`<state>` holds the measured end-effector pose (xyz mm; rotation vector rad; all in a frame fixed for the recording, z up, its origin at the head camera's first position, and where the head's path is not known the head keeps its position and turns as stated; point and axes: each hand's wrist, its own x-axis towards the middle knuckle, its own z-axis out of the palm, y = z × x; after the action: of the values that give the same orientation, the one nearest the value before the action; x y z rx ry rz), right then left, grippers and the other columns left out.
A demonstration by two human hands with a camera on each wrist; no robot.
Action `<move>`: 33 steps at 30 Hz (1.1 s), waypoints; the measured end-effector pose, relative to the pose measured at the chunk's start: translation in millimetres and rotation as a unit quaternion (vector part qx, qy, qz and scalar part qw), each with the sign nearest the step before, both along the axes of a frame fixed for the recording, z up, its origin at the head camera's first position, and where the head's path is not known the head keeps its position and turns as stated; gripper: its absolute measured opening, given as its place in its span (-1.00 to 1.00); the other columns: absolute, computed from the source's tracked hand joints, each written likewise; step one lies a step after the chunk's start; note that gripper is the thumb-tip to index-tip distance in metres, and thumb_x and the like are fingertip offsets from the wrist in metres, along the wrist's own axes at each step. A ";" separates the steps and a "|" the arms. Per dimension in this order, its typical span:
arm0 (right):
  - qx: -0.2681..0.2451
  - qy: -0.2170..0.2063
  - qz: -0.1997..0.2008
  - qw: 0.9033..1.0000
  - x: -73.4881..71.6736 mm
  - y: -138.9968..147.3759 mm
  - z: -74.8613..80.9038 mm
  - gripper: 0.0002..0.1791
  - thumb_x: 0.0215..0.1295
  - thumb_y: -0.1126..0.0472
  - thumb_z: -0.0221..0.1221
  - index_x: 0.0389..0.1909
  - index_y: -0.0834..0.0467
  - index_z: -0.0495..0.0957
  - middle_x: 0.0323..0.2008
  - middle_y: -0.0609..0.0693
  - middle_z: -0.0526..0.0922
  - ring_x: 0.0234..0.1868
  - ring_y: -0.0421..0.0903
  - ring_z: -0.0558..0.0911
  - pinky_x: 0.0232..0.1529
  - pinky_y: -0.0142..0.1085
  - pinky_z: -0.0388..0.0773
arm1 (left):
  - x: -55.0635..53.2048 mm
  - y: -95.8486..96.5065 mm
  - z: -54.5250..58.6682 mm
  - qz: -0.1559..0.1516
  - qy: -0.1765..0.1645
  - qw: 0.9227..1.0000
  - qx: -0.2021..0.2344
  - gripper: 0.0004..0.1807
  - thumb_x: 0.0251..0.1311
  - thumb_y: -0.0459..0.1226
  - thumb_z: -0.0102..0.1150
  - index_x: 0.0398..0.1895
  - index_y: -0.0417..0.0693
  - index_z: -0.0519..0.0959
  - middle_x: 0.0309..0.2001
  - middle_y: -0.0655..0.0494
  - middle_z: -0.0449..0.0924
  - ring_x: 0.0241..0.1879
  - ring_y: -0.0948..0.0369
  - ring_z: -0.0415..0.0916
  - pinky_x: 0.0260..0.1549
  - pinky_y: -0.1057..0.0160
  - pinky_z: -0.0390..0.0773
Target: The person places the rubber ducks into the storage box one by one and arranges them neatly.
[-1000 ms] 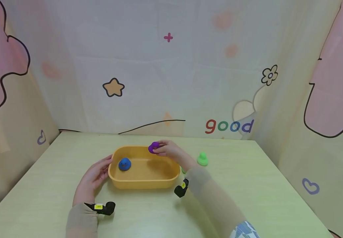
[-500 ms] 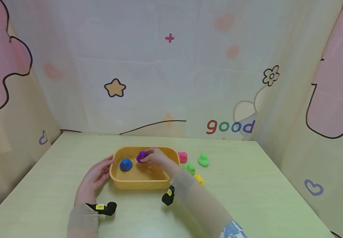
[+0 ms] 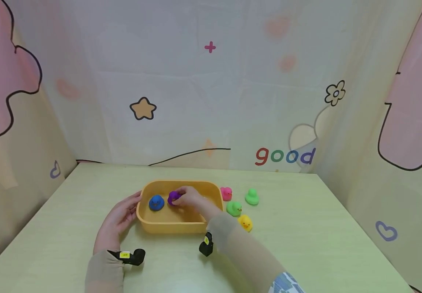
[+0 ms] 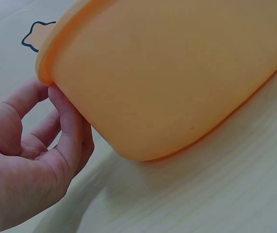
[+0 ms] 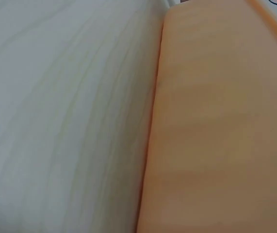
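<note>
A yellow-orange tub [image 3: 176,228] stands on the table, its outer wall [image 4: 177,73] large in the left wrist view. My left hand [image 3: 121,215] touches its left end; in the left wrist view the bent fingers [image 4: 70,119] rest against the wall just under the rim. Inside the tub, my right hand [image 3: 192,199] pinches a purple rubber duck [image 3: 173,197] low near the floor, partly covering it. A blue rubber duck [image 3: 156,202] sits to its left. The right wrist view shows only table and tub wall [image 5: 216,121]; the right hand is out of it.
Right of the tub stand a pink duck [image 3: 227,193], a green duck [image 3: 234,208], a second green duck [image 3: 252,197] and a yellow duck [image 3: 245,223]. Printed cloth [image 3: 181,101] hangs behind the table [image 3: 306,236] and along both sides.
My right hand has carried the purple duck from above the tub's back rim leftward and down inside, beside the blue duck. Ducks behind the right arm have come into view. The left hand stays.
</note>
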<state>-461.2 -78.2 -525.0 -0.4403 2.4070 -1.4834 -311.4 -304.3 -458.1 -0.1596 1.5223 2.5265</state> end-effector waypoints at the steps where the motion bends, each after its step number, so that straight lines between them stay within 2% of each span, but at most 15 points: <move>1: 0.004 0.020 0.007 1.000 -0.1 1.0 -0.6 -0.55 -0.03 0.12 0.51 -0.10 0.17 0.64 -0.20 0.00 0.66 -0.21 -0.11 0.61 -0.16 -0.36 0.58 | -0.1 0.2 0.2 0.001 -0.002 1.000 -0.002 -0.29 0.45 -0.29 0.00 0.54 -0.21 -0.05 -0.22 0.38 0.68 -0.15 0.44 0.57 -0.09 0.48 0.57; 3: 0.021 0.024 0.006 0.999 12.9 1.2 15.5 -0.58 -0.04 0.14 0.51 -0.12 0.14 0.66 -0.21 -0.03 0.67 -0.20 -0.13 0.60 -0.10 -0.36 0.56 | -0.2 0.3 0.5 0.001 -0.004 1.000 -0.001 -0.29 0.45 -0.29 0.00 0.54 -0.20 -0.05 -0.22 0.38 0.68 -0.16 0.45 0.57 -0.09 0.48 0.57; 6: 0.040 0.020 0.001 0.999 39.8 0.0 46.2 -0.59 0.00 0.20 0.48 -0.09 0.19 0.66 -0.15 0.03 0.68 -0.12 -0.09 0.60 0.00 -0.31 0.54 | -0.7 -0.6 -0.2 0.001 -0.001 1.000 -0.008 -0.30 0.46 -0.29 -0.02 0.54 -0.21 -0.05 -0.21 0.38 0.67 -0.15 0.45 0.57 -0.08 0.48 0.57; 8: 0.066 0.004 -0.017 0.998 62.6 -3.2 72.7 -0.59 0.06 0.34 0.40 -0.01 0.27 0.62 -0.05 0.13 0.67 -0.02 0.00 0.59 0.12 -0.22 0.50 | -1.0 -1.1 -0.6 0.001 0.002 1.000 -0.011 -0.30 0.46 -0.28 -0.02 0.54 -0.22 -0.06 -0.21 0.39 0.67 -0.15 0.45 0.56 -0.08 0.48 0.57; 11: 0.083 0.020 -0.023 0.996 77.0 -4.8 85.8 -0.61 0.11 0.39 0.34 0.00 0.33 0.60 -0.02 0.19 0.65 0.00 0.05 0.57 0.13 -0.22 0.49 | -1.2 -1.6 -0.9 0.002 0.000 1.000 -0.015 -0.31 0.46 -0.27 -0.03 0.54 -0.19 -0.04 -0.20 0.40 0.67 -0.14 0.45 0.56 -0.07 0.49 0.56; 14: 0.098 0.036 -0.020 0.994 79.8 -5.2 87.5 -0.63 0.13 0.40 0.32 0.00 0.34 0.59 -0.05 0.20 0.65 -0.04 0.04 0.56 0.11 -0.25 0.49 | -1.1 -1.4 -1.6 0.004 -0.002 1.000 -0.014 -0.31 0.46 -0.27 -0.01 0.54 -0.19 -0.02 -0.20 0.39 0.67 -0.15 0.45 0.56 -0.07 0.48 0.56; 19: 0.096 0.026 -0.018 0.995 78.9 -3.8 87.4 -0.60 0.07 0.41 0.36 -0.02 0.35 0.59 -0.05 0.22 0.64 -0.03 0.06 0.56 0.15 -0.17 0.48 | -1.1 -0.5 -1.7 -0.003 0.003 1.000 -0.012 -0.30 0.46 -0.28 -0.04 0.54 -0.22 -0.06 -0.20 0.38 0.66 -0.15 0.45 0.55 -0.08 0.49 0.56; 24: 0.100 0.032 -0.012 0.994 78.6 -3.0 89.0 -0.57 0.00 0.46 0.36 -0.02 0.37 0.59 -0.03 0.22 0.64 0.01 0.08 0.57 0.17 -0.18 0.47 | -0.7 0.1 -0.2 0.001 -0.005 1.000 -0.015 -0.27 0.45 -0.26 0.01 0.55 -0.19 -0.07 -0.20 0.38 0.65 -0.15 0.45 0.55 -0.07 0.49 0.56; 30: 0.084 0.025 -0.003 0.996 84.5 3.3 95.9 -0.42 -0.20 0.58 0.29 0.00 0.35 0.58 0.01 0.21 0.62 -0.03 0.03 0.58 -0.04 -0.31 0.55 | -0.9 0.1 0.2 -0.001 -0.008 1.000 -0.014 -0.27 0.45 -0.26 0.00 0.55 -0.19 -0.06 -0.20 0.38 0.66 -0.15 0.45 0.55 -0.07 0.49 0.56; 33: 0.080 0.032 0.003 0.996 88.0 8.7 101.8 -0.43 -0.18 0.56 0.28 0.02 0.32 0.58 0.06 0.21 0.60 0.01 0.05 0.57 -0.08 -0.30 0.57 | -0.4 -0.4 -0.7 -0.005 -0.010 1.000 -0.010 -0.26 0.44 -0.25 0.01 0.55 -0.18 -0.07 -0.19 0.38 0.65 -0.14 0.45 0.55 -0.06 0.49 0.56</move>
<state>-373.2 -69.5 -423.2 -0.4652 2.5464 -1.2801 -311.8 -304.7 -458.8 -0.1797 1.5380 2.4939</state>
